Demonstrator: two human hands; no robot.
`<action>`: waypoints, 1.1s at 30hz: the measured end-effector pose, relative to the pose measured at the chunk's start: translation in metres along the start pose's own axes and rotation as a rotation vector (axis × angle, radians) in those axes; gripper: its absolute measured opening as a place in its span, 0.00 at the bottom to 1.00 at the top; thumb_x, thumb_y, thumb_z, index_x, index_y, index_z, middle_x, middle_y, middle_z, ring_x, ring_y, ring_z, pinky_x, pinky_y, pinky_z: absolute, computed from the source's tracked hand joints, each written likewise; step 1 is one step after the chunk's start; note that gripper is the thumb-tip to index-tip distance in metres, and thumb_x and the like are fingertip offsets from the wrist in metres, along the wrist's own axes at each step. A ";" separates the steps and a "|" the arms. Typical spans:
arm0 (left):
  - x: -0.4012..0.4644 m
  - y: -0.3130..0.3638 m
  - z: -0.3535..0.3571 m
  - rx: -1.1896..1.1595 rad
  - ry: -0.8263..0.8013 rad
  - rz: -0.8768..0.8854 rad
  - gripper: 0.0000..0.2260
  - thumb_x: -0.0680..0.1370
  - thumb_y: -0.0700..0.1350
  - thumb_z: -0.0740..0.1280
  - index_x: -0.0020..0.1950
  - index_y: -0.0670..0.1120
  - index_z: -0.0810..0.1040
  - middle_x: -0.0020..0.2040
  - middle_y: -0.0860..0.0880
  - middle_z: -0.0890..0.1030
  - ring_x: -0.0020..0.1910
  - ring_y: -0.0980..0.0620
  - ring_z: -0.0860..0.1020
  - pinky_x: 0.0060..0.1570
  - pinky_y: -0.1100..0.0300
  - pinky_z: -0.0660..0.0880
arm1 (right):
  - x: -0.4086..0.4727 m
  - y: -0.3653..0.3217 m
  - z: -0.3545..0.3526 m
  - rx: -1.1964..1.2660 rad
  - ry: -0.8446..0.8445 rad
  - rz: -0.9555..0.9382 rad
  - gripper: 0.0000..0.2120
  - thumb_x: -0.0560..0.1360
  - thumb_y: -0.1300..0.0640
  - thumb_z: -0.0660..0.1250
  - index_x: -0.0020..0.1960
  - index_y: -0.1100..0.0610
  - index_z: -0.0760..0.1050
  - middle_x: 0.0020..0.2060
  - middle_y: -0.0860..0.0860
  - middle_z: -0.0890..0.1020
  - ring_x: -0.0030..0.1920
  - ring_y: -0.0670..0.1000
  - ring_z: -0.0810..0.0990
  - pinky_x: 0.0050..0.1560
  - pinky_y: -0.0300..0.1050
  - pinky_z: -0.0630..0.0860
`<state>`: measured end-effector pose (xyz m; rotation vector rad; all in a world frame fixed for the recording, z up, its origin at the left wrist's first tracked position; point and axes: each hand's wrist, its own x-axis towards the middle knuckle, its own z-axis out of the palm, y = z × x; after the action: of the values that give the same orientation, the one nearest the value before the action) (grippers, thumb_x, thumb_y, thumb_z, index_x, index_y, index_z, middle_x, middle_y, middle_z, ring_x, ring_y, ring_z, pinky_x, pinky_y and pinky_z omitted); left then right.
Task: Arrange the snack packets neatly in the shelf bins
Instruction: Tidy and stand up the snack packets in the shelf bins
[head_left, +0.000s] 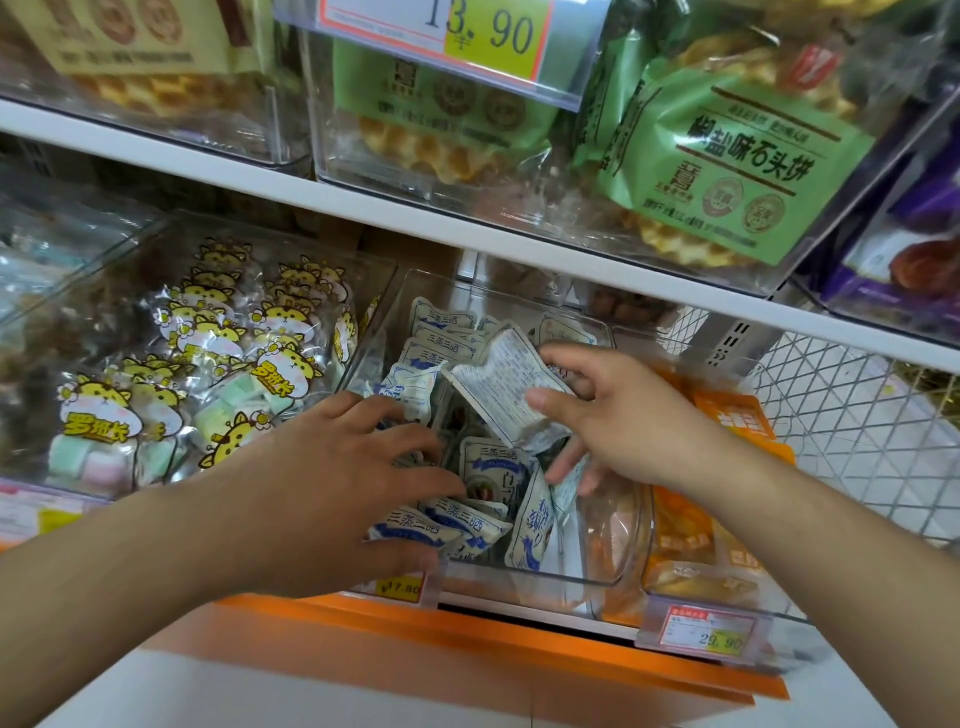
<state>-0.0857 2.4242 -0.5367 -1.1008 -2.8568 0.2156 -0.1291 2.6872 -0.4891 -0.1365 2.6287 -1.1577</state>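
Observation:
A clear plastic bin (524, 577) on the lower shelf holds several white-and-blue snack packets (441, 527), some upright at the back, others tipped in the middle. My right hand (618, 421) pinches one white packet (501, 382) between thumb and fingers, its printed back facing up, above the middle of the bin. My left hand (343, 478) lies spread with straight fingers over the packets at the bin's front left, touching them.
Left of the bin is a clear bin of yellow cat-label marshmallow packets (208, 364). Orange packets (727, 421) fill the bin to the right, beside a white wire mesh (857, 415). Green waffle packets (727, 156) sit on the shelf above. Price tags (704, 631) line the orange shelf front.

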 end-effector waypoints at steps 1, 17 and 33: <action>0.000 0.000 0.000 -0.001 0.006 0.004 0.27 0.78 0.75 0.47 0.73 0.69 0.66 0.72 0.57 0.74 0.71 0.46 0.71 0.67 0.45 0.71 | 0.001 0.003 0.001 0.100 0.042 0.002 0.24 0.82 0.54 0.70 0.77 0.48 0.71 0.77 0.61 0.71 0.39 0.59 0.89 0.42 0.62 0.86; 0.000 0.000 -0.001 -0.013 0.020 0.015 0.27 0.78 0.75 0.46 0.74 0.69 0.64 0.73 0.58 0.73 0.73 0.47 0.70 0.69 0.44 0.69 | 0.014 0.015 0.009 -0.057 0.311 -0.153 0.08 0.67 0.53 0.85 0.39 0.48 0.86 0.39 0.44 0.85 0.43 0.42 0.84 0.48 0.44 0.80; 0.001 -0.002 0.003 0.056 0.049 0.028 0.25 0.79 0.74 0.50 0.69 0.67 0.72 0.66 0.56 0.79 0.65 0.46 0.77 0.61 0.45 0.76 | 0.011 0.009 0.027 -0.743 -0.011 -0.291 0.05 0.77 0.53 0.76 0.51 0.52 0.82 0.36 0.42 0.78 0.36 0.42 0.77 0.43 0.43 0.74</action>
<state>-0.0880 2.4233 -0.5390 -1.1200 -2.7766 0.2655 -0.1319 2.6717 -0.5155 -0.6738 2.9533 -0.1777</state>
